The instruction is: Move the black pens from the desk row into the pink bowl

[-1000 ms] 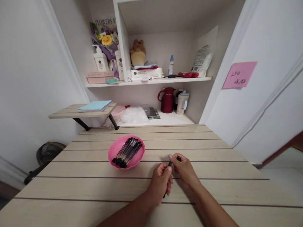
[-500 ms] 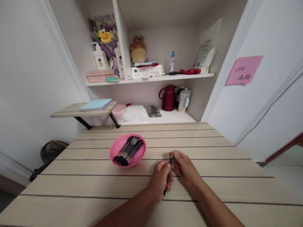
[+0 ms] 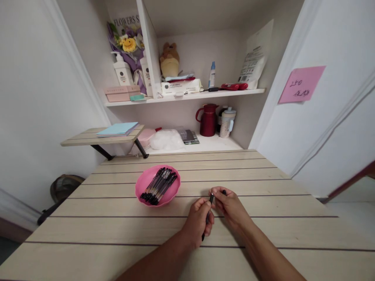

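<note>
Near the table's front, my left hand (image 3: pixel 198 220) is closed around a black pen (image 3: pixel 211 199). The pen slants upward, its metal tip pointing away from me and its lower end sticking out beneath my fist. My right hand (image 3: pixel 230 207) pinches with thumb and forefinger right at that tip. A short black piece that looks like a pen cap (image 3: pixel 224 192) pokes out from between its fingers; the rest of it is hidden. To the left of both hands, a pink bowl (image 3: pixel 140 187) with a wavy rim holds several black pens (image 3: pixel 159 185) lying side by side.
Both hands rest over a slatted wooden table (image 3: pixel 117 230). A small raised shelf (image 3: pixel 79 137) with blue paper (image 3: pixel 117 129) stands at the back left. Behind are a red jug (image 3: pixel 208 121), a light tumbler (image 3: pixel 227 124) and a plastic bag (image 3: pixel 166 139).
The black cap-like piece shows more clearly between my right fingers now. My hands have barely shifted, and the view has moved slightly. The bowl of pens is unchanged.
</note>
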The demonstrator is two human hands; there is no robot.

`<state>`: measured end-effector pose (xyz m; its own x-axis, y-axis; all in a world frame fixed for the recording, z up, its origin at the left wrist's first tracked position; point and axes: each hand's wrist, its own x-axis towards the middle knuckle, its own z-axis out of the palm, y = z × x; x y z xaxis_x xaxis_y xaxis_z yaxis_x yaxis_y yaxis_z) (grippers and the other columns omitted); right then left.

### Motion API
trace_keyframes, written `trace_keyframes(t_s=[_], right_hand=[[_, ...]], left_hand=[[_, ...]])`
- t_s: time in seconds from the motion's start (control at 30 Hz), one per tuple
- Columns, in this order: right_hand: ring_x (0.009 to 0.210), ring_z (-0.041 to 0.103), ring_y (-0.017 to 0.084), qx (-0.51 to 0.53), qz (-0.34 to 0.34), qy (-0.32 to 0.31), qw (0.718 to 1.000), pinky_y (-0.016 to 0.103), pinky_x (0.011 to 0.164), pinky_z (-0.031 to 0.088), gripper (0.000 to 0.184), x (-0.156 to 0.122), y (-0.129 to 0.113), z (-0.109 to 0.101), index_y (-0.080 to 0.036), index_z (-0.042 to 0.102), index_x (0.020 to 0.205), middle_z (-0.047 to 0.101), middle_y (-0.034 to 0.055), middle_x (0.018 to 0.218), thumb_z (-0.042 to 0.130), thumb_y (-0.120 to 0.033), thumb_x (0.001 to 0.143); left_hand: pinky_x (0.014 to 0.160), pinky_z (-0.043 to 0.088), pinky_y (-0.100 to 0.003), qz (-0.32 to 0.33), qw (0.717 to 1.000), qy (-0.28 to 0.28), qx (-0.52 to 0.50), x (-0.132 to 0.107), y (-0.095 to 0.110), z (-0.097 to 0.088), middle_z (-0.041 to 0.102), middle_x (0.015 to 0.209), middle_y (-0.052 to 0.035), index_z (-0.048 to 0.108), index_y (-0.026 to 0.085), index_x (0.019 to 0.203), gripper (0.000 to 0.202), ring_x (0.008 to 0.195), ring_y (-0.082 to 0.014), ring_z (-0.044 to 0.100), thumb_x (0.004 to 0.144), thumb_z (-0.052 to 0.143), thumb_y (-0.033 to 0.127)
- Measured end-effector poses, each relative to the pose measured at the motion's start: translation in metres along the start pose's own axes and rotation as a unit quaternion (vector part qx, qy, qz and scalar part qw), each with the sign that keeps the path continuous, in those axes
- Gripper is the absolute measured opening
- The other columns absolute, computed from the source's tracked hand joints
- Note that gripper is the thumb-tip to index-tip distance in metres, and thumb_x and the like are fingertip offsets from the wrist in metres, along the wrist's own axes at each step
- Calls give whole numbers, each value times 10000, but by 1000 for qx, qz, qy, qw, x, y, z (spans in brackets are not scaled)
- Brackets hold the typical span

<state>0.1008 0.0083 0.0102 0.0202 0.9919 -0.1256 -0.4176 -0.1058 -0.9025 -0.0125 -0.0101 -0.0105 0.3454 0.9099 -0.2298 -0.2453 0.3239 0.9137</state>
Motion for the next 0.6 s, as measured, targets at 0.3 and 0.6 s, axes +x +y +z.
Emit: trace_keyframes(t_s=[0.3,0.6], right_hand=[[349,248,30,5,12,-8,1000,196,397,289,325,0,0,-1,-157,572,660,357,-87,371,718,-438,587],[349,256,37,-20,0,8,1000,199,379,268,330,0,0,-1,-155,560,627,352,-84,359,731,-432,572]], left_hand=[[250,136,-151,3,1000,-4,0,-1,2,1,460,461,96,474,180,823,330,220,-13,254,732,502,496],[255,140,-149,-9,1000,-4,-2,-1,3,1,456,456,96,472,182,827,322,222,-12,249,734,494,490]])
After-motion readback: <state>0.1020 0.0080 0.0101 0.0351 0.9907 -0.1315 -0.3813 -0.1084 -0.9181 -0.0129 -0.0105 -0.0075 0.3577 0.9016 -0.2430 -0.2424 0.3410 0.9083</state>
